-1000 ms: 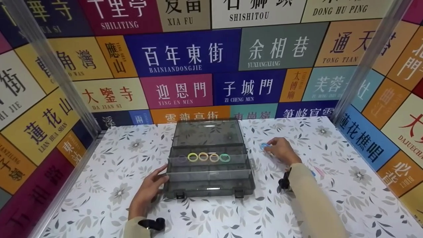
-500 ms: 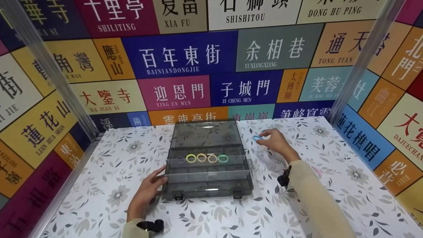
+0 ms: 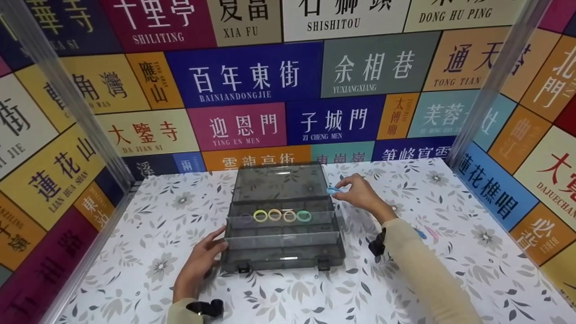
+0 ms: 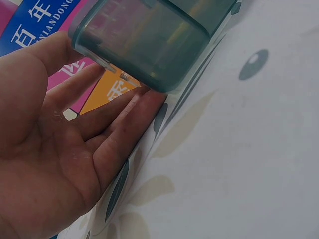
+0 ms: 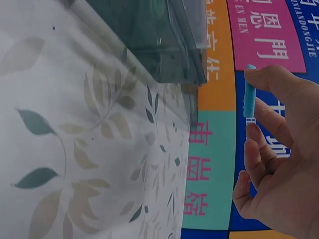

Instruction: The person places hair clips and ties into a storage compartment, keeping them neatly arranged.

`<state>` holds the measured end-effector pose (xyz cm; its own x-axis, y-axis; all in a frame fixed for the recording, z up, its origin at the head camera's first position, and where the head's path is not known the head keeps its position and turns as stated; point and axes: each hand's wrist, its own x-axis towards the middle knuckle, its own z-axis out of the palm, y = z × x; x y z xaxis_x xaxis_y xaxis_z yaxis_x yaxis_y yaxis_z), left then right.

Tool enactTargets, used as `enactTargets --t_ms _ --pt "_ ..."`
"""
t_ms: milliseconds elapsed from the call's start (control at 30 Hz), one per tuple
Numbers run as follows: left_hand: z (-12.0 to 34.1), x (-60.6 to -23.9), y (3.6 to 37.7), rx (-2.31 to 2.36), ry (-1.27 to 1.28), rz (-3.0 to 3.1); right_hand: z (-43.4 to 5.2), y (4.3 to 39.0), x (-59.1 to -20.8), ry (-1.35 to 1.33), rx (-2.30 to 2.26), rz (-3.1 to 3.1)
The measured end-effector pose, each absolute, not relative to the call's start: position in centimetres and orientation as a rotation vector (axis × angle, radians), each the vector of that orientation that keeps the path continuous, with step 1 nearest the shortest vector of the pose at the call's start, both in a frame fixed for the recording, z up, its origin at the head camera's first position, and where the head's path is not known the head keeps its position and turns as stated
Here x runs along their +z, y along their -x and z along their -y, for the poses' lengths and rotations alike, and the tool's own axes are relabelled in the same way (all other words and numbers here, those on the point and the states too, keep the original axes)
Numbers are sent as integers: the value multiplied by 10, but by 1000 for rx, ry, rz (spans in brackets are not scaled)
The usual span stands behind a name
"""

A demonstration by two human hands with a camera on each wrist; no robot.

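Note:
A smoky see-through plastic box (image 3: 292,258) lies on the table with its lid (image 3: 281,182) raised at the back. Inside, a row of ring-shaped hair ties stands along a divider: a dark one (image 3: 245,222), a yellow one (image 3: 260,221), two orange-toned ones and a mint one (image 3: 304,221). My left hand (image 3: 204,256) touches the box's left side with its fingers extended; the left wrist view shows the fingertips at a box corner. Between thumb and forefinger, my right hand (image 3: 360,193) pinches a light blue hair tie (image 5: 249,94), held up just right of the lid.
Beside the right forearm lie a blue hair tie (image 3: 420,233) and a pink one (image 3: 433,233), partly hidden by the sleeve. Two latches hang on the box's front edge. A patterned sheet (image 3: 148,243) covers the table, and sign-printed walls (image 3: 247,72) stand around it.
My right hand has lifted the light blue hair tie and carried it left towards the box lid. The left hand has stayed at the box's side. The view has shifted slightly.

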<state>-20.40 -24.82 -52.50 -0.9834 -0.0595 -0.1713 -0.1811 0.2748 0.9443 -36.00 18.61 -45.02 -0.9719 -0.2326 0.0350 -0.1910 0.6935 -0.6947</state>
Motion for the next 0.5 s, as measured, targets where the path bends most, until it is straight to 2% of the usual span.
enactTargets --t_ms 500 --pt "249 -526 206 1803 212 -2446 -156 356 -463 565 -1133 -2836"
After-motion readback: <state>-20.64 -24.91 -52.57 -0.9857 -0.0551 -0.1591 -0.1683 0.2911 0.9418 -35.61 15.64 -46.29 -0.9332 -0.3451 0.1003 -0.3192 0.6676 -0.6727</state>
